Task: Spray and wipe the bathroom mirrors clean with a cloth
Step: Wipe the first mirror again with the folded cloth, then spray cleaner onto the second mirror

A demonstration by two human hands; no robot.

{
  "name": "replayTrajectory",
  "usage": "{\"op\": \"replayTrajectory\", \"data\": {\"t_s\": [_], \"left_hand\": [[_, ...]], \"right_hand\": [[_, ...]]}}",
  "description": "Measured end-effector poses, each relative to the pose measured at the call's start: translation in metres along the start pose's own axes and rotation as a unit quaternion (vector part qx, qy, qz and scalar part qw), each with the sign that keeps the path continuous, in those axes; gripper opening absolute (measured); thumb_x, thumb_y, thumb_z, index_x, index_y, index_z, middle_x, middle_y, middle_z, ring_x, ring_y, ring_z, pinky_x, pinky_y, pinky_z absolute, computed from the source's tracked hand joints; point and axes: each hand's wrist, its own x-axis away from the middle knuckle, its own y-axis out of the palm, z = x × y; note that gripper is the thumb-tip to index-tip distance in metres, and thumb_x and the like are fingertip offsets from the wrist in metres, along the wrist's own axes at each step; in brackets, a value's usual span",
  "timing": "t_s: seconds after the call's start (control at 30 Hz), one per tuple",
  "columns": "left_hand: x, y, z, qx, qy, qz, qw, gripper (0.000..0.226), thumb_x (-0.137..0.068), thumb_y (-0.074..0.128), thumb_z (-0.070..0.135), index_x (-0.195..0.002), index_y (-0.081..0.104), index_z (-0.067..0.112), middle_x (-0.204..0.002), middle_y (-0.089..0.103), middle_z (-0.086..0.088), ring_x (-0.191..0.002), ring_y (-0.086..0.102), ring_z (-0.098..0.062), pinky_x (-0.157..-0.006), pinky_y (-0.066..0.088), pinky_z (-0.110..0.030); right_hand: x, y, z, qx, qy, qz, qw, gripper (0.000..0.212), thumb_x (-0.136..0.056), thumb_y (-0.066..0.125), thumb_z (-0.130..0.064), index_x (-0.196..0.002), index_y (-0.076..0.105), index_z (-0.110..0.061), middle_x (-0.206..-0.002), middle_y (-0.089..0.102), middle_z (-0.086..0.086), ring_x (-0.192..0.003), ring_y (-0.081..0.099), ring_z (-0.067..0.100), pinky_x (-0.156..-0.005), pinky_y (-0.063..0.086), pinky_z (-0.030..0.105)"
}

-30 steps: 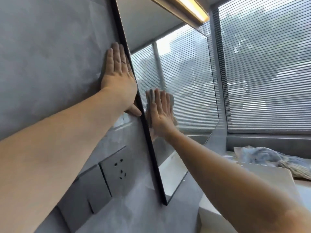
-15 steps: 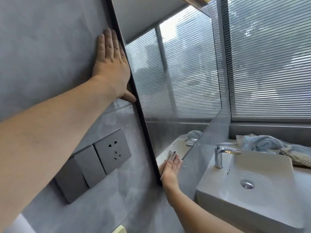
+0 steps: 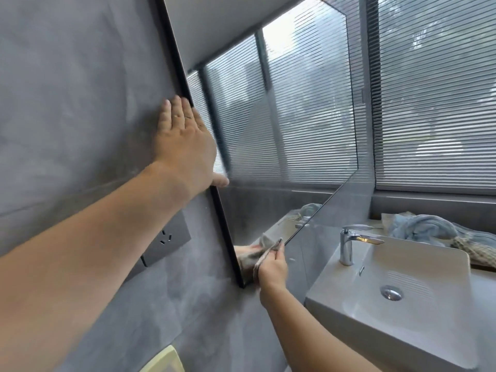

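The wall (image 3: pixel 67 76) is mottled grey; the mirror frame (image 3: pixel 225 224) is black. The basin (image 3: pixel 442 331) is white, the towel (image 3: pixel 424 229) pale blue.

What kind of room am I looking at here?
Most likely a bathroom: a white basin with a chrome tap sits by a black-framed wall mirror, and the right hand holds a cloth to the glass. Slatted blinds hang beyond.

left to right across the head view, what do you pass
left hand flat on the wall → cloth held in the right hand at the mirror bottom corner → tap → blue towel
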Motion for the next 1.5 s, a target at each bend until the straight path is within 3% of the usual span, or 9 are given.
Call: {"op": "replayTrajectory", "data": {"t_s": [0.2,0.33,0.7,0.77,0.93,1.13,1.2,1.37,1.5], "left_hand": [[0.059,0.021,0.07,0.101,0.045,-0.045,0.993,0.128,-0.085,0.044,0.084,-0.156,-0.005,-0.01,-0.165,-0.004,-0.033,-0.156,-0.004,-0.042,-0.128,0.0,-0.052],[0.081,0.05,0.111,0.245,0.095,-0.086,0.961,0.1,-0.099,0.04,0.068,-0.161,0.002,-0.001,-0.17,0.001,-0.021,-0.158,-0.002,-0.031,-0.129,0.001,-0.044],[0.126,0.131,0.228,0.732,-0.117,-0.231,0.63,0.053,-0.108,0.044,0.041,-0.153,0.044,0.015,-0.156,0.047,0.001,-0.145,0.041,-0.012,-0.119,0.03,-0.027],[0.136,0.129,0.245,0.787,-0.155,-0.268,0.533,0.053,-0.107,0.044,0.045,-0.151,0.047,0.016,-0.15,0.051,0.007,-0.136,0.046,-0.006,-0.112,0.033,-0.022],[0.165,0.114,0.276,0.886,-0.169,-0.417,0.111,0.061,-0.093,0.035,0.07,-0.115,0.07,0.025,-0.116,0.076,0.001,-0.097,0.074,-0.007,-0.075,0.06,-0.026],[0.205,0.134,0.309,0.868,-0.15,-0.462,-0.099,0.06,-0.088,0.05,0.063,-0.11,0.08,0.015,-0.108,0.075,-0.005,-0.097,0.075,-0.019,-0.083,0.06,-0.031],[0.219,0.142,0.323,0.867,-0.162,-0.466,-0.065,0.045,-0.08,0.075,0.048,-0.108,0.075,0.013,-0.098,0.069,-0.005,-0.081,0.069,-0.019,-0.069,0.057,-0.03],[0.266,0.159,0.356,0.831,-0.058,-0.312,0.457,0.028,-0.074,0.091,0.017,-0.086,0.066,0.018,-0.081,0.073,0.006,-0.079,0.071,-0.021,-0.07,0.056,-0.034],[0.303,0.164,0.363,0.737,0.138,-0.075,0.657,0.013,-0.093,0.074,0.023,-0.088,0.067,0.032,-0.081,0.065,0.008,-0.072,0.063,-0.022,-0.06,0.051,-0.036]], "right_hand": [[-0.009,-0.044,-0.01,-0.138,0.133,-0.045,0.98,0.019,-0.106,0.052,-0.008,-0.095,0.068,-0.011,-0.073,0.072,0.003,-0.073,0.065,0.02,-0.07,0.056,0.034],[-0.008,-0.082,-0.013,-0.214,0.185,-0.098,0.954,0.032,-0.1,0.046,-0.016,-0.074,0.064,-0.013,-0.086,0.065,0.015,-0.077,0.06,0.029,-0.067,0.044,0.034],[-0.001,-0.194,-0.014,-0.249,0.14,-0.132,0.949,0.042,-0.108,0.045,-0.038,-0.104,0.072,-0.006,-0.113,0.066,0.022,-0.106,0.063,0.039,-0.099,0.041,0.049],[0.005,-0.202,-0.015,-0.175,0.093,-0.096,0.975,0.041,-0.107,0.049,-0.044,-0.107,0.071,-0.009,-0.107,0.066,0.018,-0.101,0.062,0.033,-0.089,0.047,0.044],[0.051,-0.19,-0.025,0.223,-0.092,-0.068,0.968,0.026,-0.107,0.051,-0.038,-0.131,0.062,-0.043,-0.133,0.069,-0.006,-0.123,0.062,0.006,-0.109,0.049,0.033],[0.091,-0.232,-0.033,0.363,-0.172,-0.012,0.916,0.042,-0.106,0.047,-0.033,-0.148,0.051,-0.041,-0.137,0.064,-0.019,-0.123,0.063,0.001,-0.109,0.047,0.028],[0.102,-0.265,-0.029,0.358,-0.17,0.046,0.917,0.04,-0.104,0.046,-0.039,-0.142,0.053,-0.045,-0.134,0.067,-0.016,-0.121,0.066,0.006,-0.107,0.051,0.036],[0.148,-0.353,-0.025,0.388,-0.138,0.169,0.895,0.038,-0.107,0.056,-0.024,-0.131,0.049,-0.052,-0.13,0.064,-0.021,-0.117,0.06,-0.009,-0.102,0.05,0.025],[0.189,-0.411,-0.002,0.409,-0.074,0.19,0.889,0.069,-0.09,0.065,-0.058,-0.151,0.036,-0.048,-0.153,0.046,-0.023,-0.14,0.042,-0.008,-0.119,0.036,0.03]]}}
